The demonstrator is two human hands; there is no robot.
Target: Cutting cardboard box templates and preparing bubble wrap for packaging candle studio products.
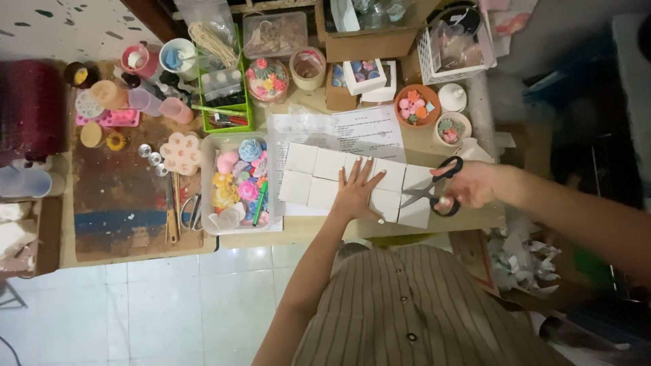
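Pressing white card sheet: left hand, fingers splayed flat; right hand fingers closed through one black scissors.

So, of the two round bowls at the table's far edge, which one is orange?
The larger bowl, left of the small white one, directly beyond the scissors; it holds pink pieces.

The left hand presses flat on a white creased sheet; the right hand grips black-handled scissors, blades open at the sheet's edge.
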